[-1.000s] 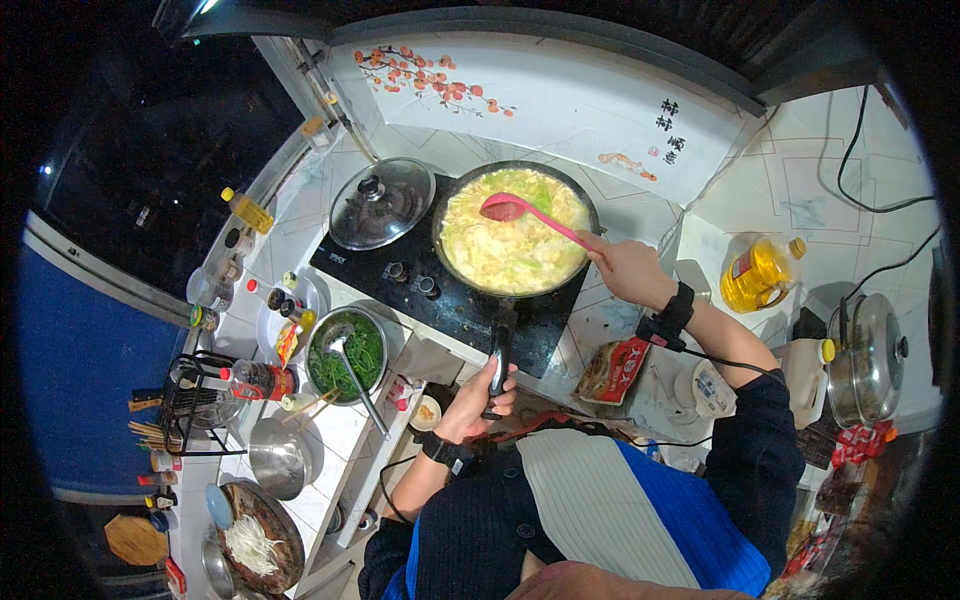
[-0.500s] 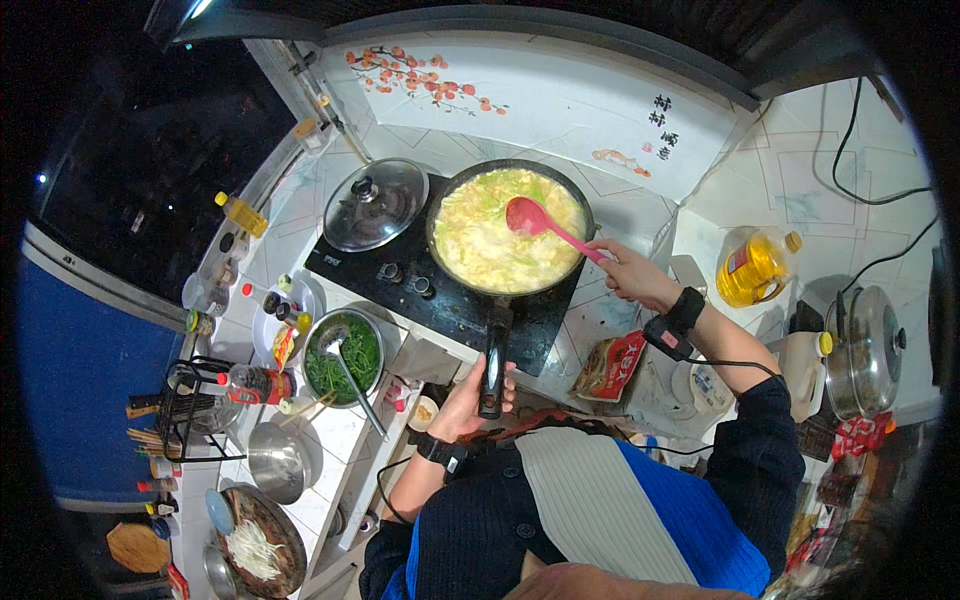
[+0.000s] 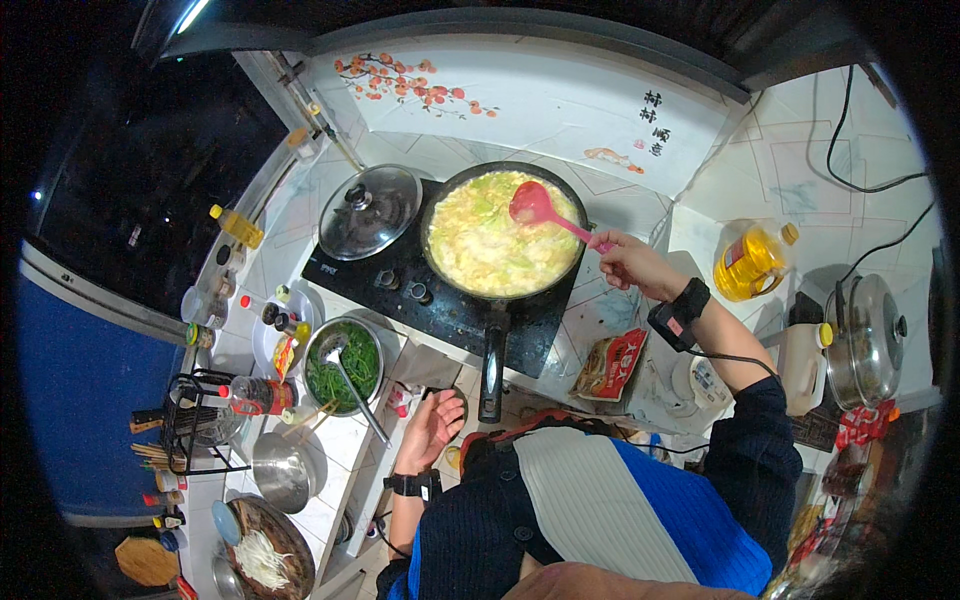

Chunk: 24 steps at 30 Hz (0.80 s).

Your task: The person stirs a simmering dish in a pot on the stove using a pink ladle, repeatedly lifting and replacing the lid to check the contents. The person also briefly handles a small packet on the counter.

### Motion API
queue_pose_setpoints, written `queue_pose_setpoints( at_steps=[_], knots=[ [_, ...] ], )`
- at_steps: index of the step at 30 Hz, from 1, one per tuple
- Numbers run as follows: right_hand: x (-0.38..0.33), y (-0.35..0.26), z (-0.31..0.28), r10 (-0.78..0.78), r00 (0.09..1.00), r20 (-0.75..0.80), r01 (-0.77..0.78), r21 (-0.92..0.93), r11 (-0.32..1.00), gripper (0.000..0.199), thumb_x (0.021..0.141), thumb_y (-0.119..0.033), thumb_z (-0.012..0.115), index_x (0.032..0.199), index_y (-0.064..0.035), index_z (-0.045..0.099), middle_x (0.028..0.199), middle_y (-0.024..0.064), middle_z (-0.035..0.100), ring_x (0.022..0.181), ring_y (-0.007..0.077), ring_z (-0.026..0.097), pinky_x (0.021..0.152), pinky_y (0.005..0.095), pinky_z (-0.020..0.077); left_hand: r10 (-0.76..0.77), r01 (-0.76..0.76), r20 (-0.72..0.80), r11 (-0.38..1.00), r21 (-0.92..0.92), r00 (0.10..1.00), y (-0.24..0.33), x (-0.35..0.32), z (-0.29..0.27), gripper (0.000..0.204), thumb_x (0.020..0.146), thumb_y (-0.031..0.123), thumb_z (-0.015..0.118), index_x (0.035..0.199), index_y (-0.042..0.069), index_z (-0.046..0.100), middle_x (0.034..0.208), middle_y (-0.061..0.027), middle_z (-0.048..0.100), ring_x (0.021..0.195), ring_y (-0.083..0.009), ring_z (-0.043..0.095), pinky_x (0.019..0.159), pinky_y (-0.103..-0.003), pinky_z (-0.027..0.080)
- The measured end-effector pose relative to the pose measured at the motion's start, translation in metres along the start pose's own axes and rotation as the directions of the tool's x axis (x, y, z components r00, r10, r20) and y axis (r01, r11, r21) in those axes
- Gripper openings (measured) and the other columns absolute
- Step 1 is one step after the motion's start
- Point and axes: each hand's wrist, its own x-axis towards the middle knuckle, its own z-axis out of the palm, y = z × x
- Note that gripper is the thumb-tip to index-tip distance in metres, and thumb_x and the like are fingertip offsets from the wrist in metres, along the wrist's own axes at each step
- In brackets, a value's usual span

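The right hand (image 3: 632,262) grips the pink spatula (image 3: 545,213) by its handle, blade over the yellow-green food in the black frying pan (image 3: 503,236) on the stove's (image 3: 400,285) right side. The left hand (image 3: 430,430) hangs open, fingers spread, just beside the pan handle (image 3: 490,365) at the counter's front edge, touching nothing.

A black pan (image 3: 490,330) holds pale yellow and light green food (image 3: 490,245), with a pink-red spatula (image 3: 533,206) over it. Left of the pan sits a steel bowl of dark greens (image 3: 343,366); right of it, a red packet (image 3: 610,364) and a yellow oil bottle (image 3: 752,262). Behind the pan, white tiles carry a red blossom pattern (image 3: 410,85).
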Motion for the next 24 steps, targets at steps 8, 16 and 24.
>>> queue_pose_setpoints(
  at_steps=[8, 16, 24],
  knots=[
    [-0.008, -0.008, -0.008, -0.21, 0.977, 0.021, 0.201, -0.4, 0.894, 0.017, 0.087, -0.012, 0.043, 0.102, -0.011, 0.05, 0.065, 0.0014, 0.045, 0.055, 0.0131, 0.049, 0.049, 0.0266, 0.0389, 0.146, -0.145, -0.07, 0.989, 0.014, 0.987, 0.004, -0.019, -0.022, 0.036, 0.095, 0.033, 0.043, 0.114, 0.003, 0.049, 0.095, -0.007, 0.061, 0.083, -0.0158, 0.06, 0.072, -0.029, 0.05],
    [-0.023, 0.019, 0.009, -0.556, 0.82, 0.133, 0.186, -0.982, 0.04, 0.023, 0.087, -0.011, 0.044, 0.108, -0.0158, 0.052, 0.076, 0.0107, 0.055, 0.068, 0.0294, 0.059, 0.057, 0.0413, 0.0461, 0.171, -0.17, -0.074, 0.985, 0.028, 0.982, 0.009, -0.02, -0.014, 0.035, 0.095, 0.032, 0.042, 0.113, 0.002, 0.049, 0.094, -0.0068, 0.06, 0.082, -0.0151, 0.059, 0.072, -0.028, 0.049],
    [-0.024, 0.016, 0.024, -0.502, 0.862, 0.069, 0.033, -0.996, -0.08, 0.051, 0.084, -0.009, 0.045, 0.133, -0.0184, 0.036, 0.071, 0.0111, 0.057, 0.057, 0.0311, 0.057, 0.049, 0.0433, 0.0442, 0.211, -0.203, -0.101, 0.976, 0.083, 0.972, 0.017, -0.023, -0.001, 0.032, 0.096, 0.028, 0.041, 0.111, 0.001, 0.05, 0.093, -0.0069, 0.06, 0.08, -0.0141, 0.059, 0.071, -0.028, 0.049]
  ],
)
